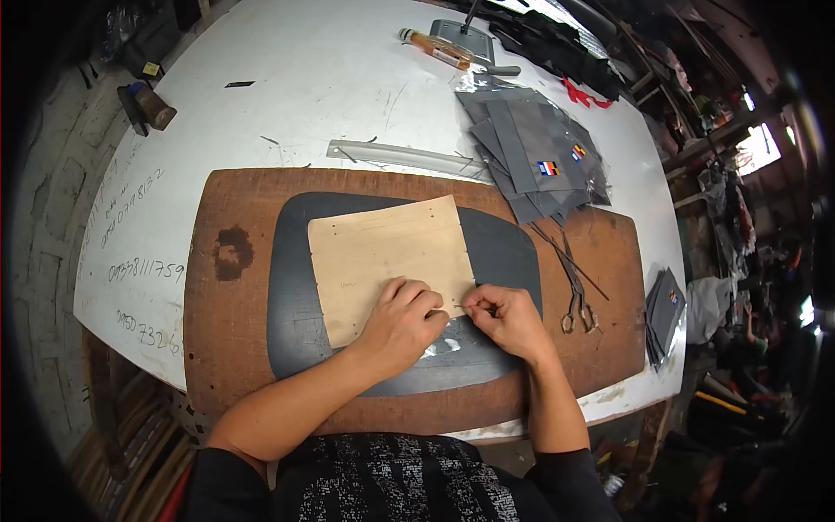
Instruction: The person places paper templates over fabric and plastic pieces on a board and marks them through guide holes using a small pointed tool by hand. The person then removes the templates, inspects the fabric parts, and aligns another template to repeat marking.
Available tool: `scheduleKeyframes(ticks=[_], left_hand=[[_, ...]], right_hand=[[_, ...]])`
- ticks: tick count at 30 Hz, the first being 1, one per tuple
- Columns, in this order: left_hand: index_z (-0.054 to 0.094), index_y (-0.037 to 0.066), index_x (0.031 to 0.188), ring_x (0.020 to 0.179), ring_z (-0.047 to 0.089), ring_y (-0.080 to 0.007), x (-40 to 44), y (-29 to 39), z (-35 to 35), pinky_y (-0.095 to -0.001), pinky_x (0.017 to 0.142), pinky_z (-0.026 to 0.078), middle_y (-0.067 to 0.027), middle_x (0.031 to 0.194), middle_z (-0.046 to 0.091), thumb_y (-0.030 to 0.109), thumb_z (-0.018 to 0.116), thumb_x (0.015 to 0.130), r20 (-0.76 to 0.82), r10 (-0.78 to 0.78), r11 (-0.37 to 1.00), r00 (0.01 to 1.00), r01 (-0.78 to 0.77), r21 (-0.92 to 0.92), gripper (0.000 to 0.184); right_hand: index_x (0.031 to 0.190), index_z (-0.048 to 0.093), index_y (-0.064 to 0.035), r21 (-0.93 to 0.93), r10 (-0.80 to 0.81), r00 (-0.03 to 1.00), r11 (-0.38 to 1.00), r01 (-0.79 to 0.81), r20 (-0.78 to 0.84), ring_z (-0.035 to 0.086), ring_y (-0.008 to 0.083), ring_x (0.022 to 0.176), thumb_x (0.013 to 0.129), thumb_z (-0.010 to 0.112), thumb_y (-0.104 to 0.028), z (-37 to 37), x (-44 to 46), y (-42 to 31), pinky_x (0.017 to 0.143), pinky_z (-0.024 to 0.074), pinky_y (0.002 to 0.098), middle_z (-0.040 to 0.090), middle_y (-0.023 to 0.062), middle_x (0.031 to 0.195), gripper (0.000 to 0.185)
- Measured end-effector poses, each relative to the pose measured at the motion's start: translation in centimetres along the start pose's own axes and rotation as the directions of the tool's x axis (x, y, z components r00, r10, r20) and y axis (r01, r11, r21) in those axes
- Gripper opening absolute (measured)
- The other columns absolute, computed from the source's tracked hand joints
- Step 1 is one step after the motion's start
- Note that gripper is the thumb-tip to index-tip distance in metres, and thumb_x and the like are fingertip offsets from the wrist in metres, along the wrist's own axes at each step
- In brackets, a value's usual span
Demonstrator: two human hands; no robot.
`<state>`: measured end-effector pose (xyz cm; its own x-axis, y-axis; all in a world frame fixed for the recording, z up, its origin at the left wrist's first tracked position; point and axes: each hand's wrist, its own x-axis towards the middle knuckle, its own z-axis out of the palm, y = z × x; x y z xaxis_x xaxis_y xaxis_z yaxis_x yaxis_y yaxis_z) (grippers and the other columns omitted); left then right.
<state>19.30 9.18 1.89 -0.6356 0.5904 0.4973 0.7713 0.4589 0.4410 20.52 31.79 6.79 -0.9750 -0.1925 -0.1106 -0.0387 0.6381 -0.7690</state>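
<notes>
A tan paper sheet [396, 239] with small holes or marks near its edges lies slightly turned on a dark grey mat [296, 287]. My left hand [402, 324] presses on its lower part, fingers bent and held together. Just past the sheet's lower right corner, my right hand [506, 320] pinches something thin and small by its tip. The fingers mostly cover that thing, and its kind does not show. Both hands are close together over the mat.
Under the mat is a brown board [226, 348] on a white table [261, 78]. Scissors [574, 296] lie on the right. Behind are a metal ruler [409, 158], stacked grey pieces with colourful labels [531, 152], and an orange-brown bottle [439, 50]. More grey pieces [665, 309] sit by the right edge.
</notes>
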Motion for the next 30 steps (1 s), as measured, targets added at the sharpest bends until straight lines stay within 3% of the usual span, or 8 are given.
scheduleKeyframes(ticks=[10, 16, 19, 22, 26, 29, 30], left_hand=[[0.072, 0.009, 0.087, 0.105, 0.059, -0.0235, -0.1, 0.0, 0.0, -0.0448, 0.098, 0.045, -0.0032, 0.100, 0.063, 0.013, 0.074, 0.079, 0.013, -0.007, 1.000, 1.000, 0.007, 0.011, 0.009], [0.072, 0.009, 0.086, 0.105, 0.059, -0.0235, -0.1, 0.0, 0.0, -0.0452, 0.098, 0.045, -0.0033, 0.100, 0.063, 0.013, 0.074, 0.079, 0.010, -0.007, 1.000, 1.000, 0.007, 0.018, 0.008], [0.072, 0.008, 0.086, 0.105, 0.059, -0.0239, -0.1, 0.0, 0.0, -0.0456, 0.098, 0.045, -0.0037, 0.101, 0.064, 0.013, 0.074, 0.079, 0.015, -0.017, 1.000, 1.000, 0.017, 0.007, 0.009], [0.072, 0.008, 0.086, 0.105, 0.059, -0.0245, 0.0, 0.0, -0.1, -0.0460, 0.098, 0.045, -0.0039, 0.102, 0.064, 0.013, 0.075, 0.079, 0.018, -0.019, 1.000, 1.000, 0.019, 0.004, 0.009], [0.072, 0.007, 0.085, 0.105, 0.059, -0.0246, -0.1, -0.3, 0.2, -0.0461, 0.099, 0.045, -0.0041, 0.103, 0.065, 0.013, 0.075, 0.078, 0.008, -0.004, 1.000, 1.000, 0.004, -0.019, 0.010], [0.072, 0.008, 0.086, 0.105, 0.059, -0.0244, -0.2, -0.4, 0.5, -0.0456, 0.099, 0.045, -0.0042, 0.102, 0.064, 0.013, 0.075, 0.078, -0.026, -0.006, 0.999, 1.000, 0.005, -0.036, 0.010], [0.073, 0.008, 0.086, 0.105, 0.059, -0.0243, -0.2, -0.3, 0.3, -0.0455, 0.099, 0.045, -0.0040, 0.102, 0.064, 0.014, 0.076, 0.078, -0.026, -0.007, 0.999, 1.000, 0.006, -0.040, 0.010]], right_hand=[[0.095, 0.072, -0.0014, -0.026, 0.035, 0.999, 0.999, -0.034, 0.039, 0.069, 0.0187, 0.066, 0.083, 0.068, -0.004, 0.0, 0.3, 0.2, 0.064, 0.0526, 0.0318, 0.071, 0.0135, 0.078, 0.012], [0.093, 0.072, -0.0027, -0.090, 0.005, 0.999, 0.996, -0.002, 0.037, 0.071, 0.0272, 0.069, 0.082, 0.068, -0.006, 0.0, 0.5, 0.0, 0.064, 0.0536, 0.0364, 0.072, 0.0138, 0.080, 0.012], [0.088, 0.072, -0.0052, -0.333, -0.081, 0.995, 0.938, 0.095, 0.055, 0.072, 0.0326, 0.073, 0.082, 0.066, -0.009, -0.3, 0.8, -2.0, 0.065, 0.0545, 0.0405, 0.072, 0.0147, 0.079, 0.009], [0.086, 0.072, -0.0062, -0.611, -0.160, 0.979, 0.765, 0.203, 0.126, 0.069, 0.0374, 0.069, 0.081, 0.066, -0.011, 0.3, 1.4, -4.4, 0.063, 0.0551, 0.0440, 0.071, 0.0154, 0.075, 0.009], [0.083, 0.074, -0.0122, -0.727, -0.065, 0.973, 0.653, 0.211, 0.223, 0.071, 0.0347, 0.071, 0.082, 0.066, -0.018, 1.6, 2.7, -4.9, 0.064, 0.0567, 0.0461, 0.070, 0.0171, 0.073, 0.011], [0.083, 0.074, -0.0092, -0.705, -0.047, 0.975, 0.684, 0.189, 0.217, 0.071, 0.0367, 0.072, 0.081, 0.066, -0.014, 1.2, 2.6, -5.4, 0.065, 0.0558, 0.0463, 0.070, 0.0182, 0.074, 0.010], [0.084, 0.074, -0.0072, -0.611, -0.076, 0.974, 0.768, 0.194, 0.214, 0.071, 0.0335, 0.071, 0.082, 0.066, -0.012, 0.7, 2.7, -4.8, 0.063, 0.0551, 0.0437, 0.070, 0.0172, 0.072, 0.010]])
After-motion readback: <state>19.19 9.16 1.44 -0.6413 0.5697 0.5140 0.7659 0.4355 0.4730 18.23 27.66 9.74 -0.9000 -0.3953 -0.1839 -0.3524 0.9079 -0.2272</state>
